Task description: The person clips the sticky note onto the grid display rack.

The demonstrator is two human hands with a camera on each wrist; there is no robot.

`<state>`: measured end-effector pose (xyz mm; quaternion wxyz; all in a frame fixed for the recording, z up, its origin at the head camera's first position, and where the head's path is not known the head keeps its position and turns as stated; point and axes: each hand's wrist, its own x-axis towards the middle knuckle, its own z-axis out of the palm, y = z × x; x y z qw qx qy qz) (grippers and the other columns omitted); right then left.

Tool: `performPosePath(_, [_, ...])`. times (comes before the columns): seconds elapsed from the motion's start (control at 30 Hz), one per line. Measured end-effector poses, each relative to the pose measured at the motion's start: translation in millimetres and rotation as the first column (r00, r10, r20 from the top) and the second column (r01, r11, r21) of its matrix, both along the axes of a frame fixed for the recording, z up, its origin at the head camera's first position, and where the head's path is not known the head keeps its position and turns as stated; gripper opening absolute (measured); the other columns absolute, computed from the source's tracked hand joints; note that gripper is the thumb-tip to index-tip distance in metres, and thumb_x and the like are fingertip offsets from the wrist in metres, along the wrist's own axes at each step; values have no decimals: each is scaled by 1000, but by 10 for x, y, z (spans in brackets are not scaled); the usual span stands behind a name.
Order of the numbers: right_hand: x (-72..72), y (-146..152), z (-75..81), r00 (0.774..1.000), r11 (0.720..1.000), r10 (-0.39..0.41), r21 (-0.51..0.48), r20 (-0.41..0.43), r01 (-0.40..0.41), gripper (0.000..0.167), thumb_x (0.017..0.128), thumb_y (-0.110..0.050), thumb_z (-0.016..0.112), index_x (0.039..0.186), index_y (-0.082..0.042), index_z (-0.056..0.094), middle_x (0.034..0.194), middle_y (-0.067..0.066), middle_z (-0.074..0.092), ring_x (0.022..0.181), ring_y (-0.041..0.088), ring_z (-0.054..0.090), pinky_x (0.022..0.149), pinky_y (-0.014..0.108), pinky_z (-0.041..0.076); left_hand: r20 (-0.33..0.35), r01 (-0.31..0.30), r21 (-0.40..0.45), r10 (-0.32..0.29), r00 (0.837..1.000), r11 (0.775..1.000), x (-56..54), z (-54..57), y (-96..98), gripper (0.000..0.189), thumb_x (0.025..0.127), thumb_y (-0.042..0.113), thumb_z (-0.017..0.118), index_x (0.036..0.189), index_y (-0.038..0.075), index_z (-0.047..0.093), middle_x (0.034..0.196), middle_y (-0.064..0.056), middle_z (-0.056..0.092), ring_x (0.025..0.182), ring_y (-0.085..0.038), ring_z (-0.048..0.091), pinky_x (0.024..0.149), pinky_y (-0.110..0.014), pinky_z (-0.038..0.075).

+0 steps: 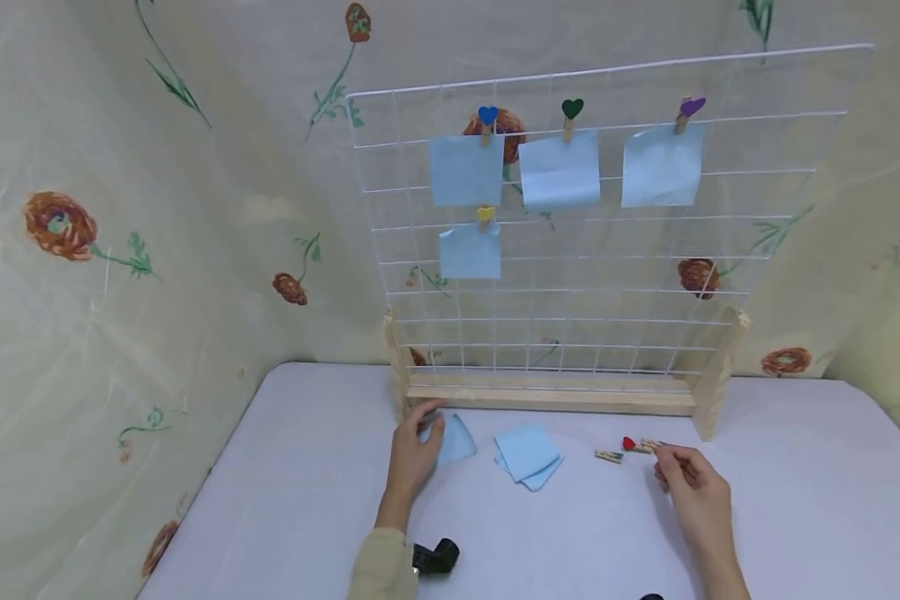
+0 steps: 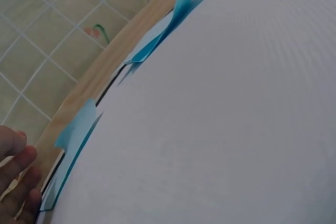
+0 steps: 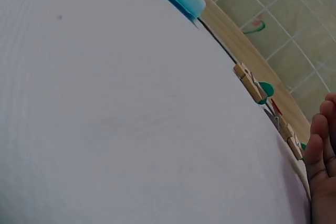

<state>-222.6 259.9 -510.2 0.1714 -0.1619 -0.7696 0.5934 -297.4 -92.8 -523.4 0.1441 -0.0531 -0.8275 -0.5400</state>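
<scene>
Over the left edge of a light blue paper square [image 1: 458,442], my left hand [image 1: 412,450] has its thumb and forefinger spread apart. In the left wrist view its loosely bent fingers [image 2: 21,177] are right beside that paper [image 2: 73,145]. At the right, thumb and forefinger of my right hand [image 1: 693,487] pinch the end of a small wooden clothespin [image 1: 648,444]. Next to it lie a clothespin with a red heart [image 1: 632,445] and another clothespin [image 1: 609,457], which shows a green heart in the right wrist view.
A small stack of blue papers [image 1: 527,454] lies between the hands. Behind stands a white wire grid [image 1: 592,292] on a wooden base [image 1: 555,395]. Heart clothespins hold several blue papers [image 1: 465,171] on it. A black device [image 1: 437,557] is at the left wrist.
</scene>
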Motion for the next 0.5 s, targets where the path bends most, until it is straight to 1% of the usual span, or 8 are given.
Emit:
performPosePath(0.07, [16, 16, -4, 1000, 1000, 17, 20, -15, -17, 29, 95, -24, 56, 106, 2, 60, 75, -16, 63, 69, -4, 59, 61, 11, 50, -10, 15, -29, -15, 1000, 999, -14, 3, 23, 29, 90, 11, 59, 117, 20, 63, 121, 3, 64, 116, -18, 57, 100, -40, 45])
performPosePath(0.13, [31, 21, -9, 999, 997, 41, 69, -19, -40, 29, 95, -25, 56, 107, 2, 60, 77, -16, 63, 70, -4, 59, 62, 11, 50, -17, 27, -53, -28, 999, 998, -18, 8, 39, 29, 90, 11, 60, 116, 22, 63, 120, 4, 64, 118, -17, 57, 102, -39, 44])
performPosePath(0.2, [37, 16, -11, 997, 990, 69, 122, -20, -66, 29, 96, -25, 55, 107, 1, 61, 79, -13, 63, 71, -4, 58, 63, 12, 50, -9, 29, -74, -30, 1000, 997, -21, 6, 47, 30, 90, 12, 60, 116, 26, 63, 121, 7, 63, 120, -15, 55, 104, -38, 43])
performPosePath(0.3, [34, -13, -9, 997, 979, 81, 188, -6, -78, 26, 96, -26, 54, 105, -3, 62, 82, -7, 64, 72, -2, 57, 63, 13, 49, 7, 31, -83, -31, 1000, 996, -11, 17, 44, 31, 90, 13, 60, 117, 29, 62, 123, 9, 62, 123, -14, 53, 107, -38, 40])
performPosePath(0.4, [30, -36, -5, 996, 974, 85, 211, 7, -84, 23, 96, -25, 55, 105, -4, 63, 84, -1, 65, 72, -2, 56, 64, 13, 48, -2, 32, -86, -32, 999, 996, 5, 19, 38, 32, 90, 12, 60, 118, 27, 62, 125, 7, 61, 124, -16, 52, 108, -39, 39])
performPosePath(0.5, [35, -25, 4, 996, 971, 86, 225, 4, -84, 22, 96, -24, 55, 104, -4, 63, 84, 1, 65, 72, -2, 56, 63, 13, 48, -30, 37, -97, -40, 999, 995, 8, 9, 54, 32, 90, 10, 60, 120, 22, 62, 126, 4, 61, 124, -18, 52, 108, -41, 38])
